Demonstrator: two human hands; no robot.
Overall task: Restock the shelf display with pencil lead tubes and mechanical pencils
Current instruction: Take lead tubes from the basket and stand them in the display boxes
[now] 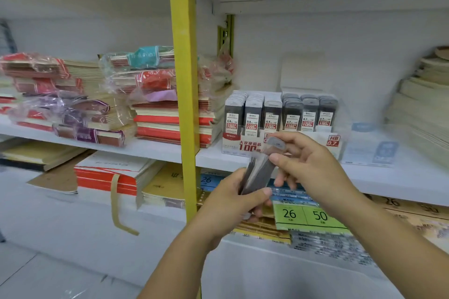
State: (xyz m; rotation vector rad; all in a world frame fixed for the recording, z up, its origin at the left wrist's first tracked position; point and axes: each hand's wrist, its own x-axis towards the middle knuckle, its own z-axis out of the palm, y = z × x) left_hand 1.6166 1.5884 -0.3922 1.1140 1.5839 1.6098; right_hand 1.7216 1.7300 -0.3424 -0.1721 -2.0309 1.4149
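Observation:
A clear display box (281, 126) on the middle shelf holds several rows of grey pencil lead tubes, labelled 0.5 on the left and 0.7 on the right. In front of it, my left hand (230, 204) grips a small stack of grey lead tubes (255, 177). My right hand (308, 165) pinches one tube (275, 147) at the top of that stack, its grey cap pointing up toward the display. No mechanical pencils are visible.
A yellow upright post (184, 80) divides the shelving. Stacks of wrapped notebooks (109, 99) fill the left bay. Cream paper piles (422, 94) stand at the right. Green packs marked 26 and 50 (306, 216) lie on the lower shelf under my hands.

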